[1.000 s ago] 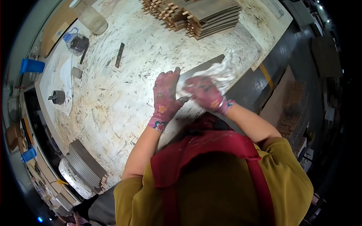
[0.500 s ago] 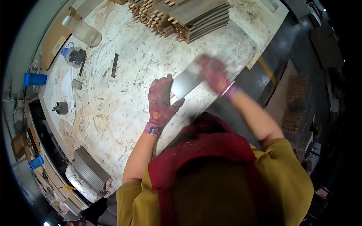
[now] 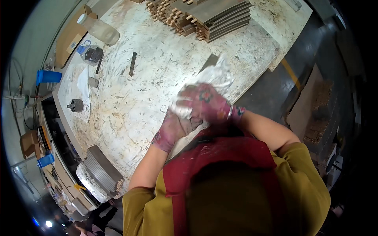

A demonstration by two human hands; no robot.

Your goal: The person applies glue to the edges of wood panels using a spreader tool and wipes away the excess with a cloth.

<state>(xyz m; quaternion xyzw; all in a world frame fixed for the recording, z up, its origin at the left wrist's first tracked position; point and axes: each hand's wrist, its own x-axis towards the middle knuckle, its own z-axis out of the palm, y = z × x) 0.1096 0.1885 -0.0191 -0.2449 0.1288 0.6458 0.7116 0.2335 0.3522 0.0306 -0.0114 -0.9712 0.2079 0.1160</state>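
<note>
My right hand, in a pink flower-patterned glove, presses a crumpled white cloth down over a narrow grey board. Only the board's far end shows beyond the cloth; the rest is covered. My left hand, gloved alike, is closed around the board's near end, close against my body. The right hand overlaps its fingertips, which are partly hidden and slightly blurred.
A stack of grey boards with wooden dowels lies at the table's far side. To the left are a thin dark strip, a large bottle, a blue-handled jug and a small dark pot. More boards stand at lower left.
My right hand has swept the cloth from the board's far part back toward my left hand. My left hand has drawn nearer and its fingers have curled. The view has shifted slightly.
</note>
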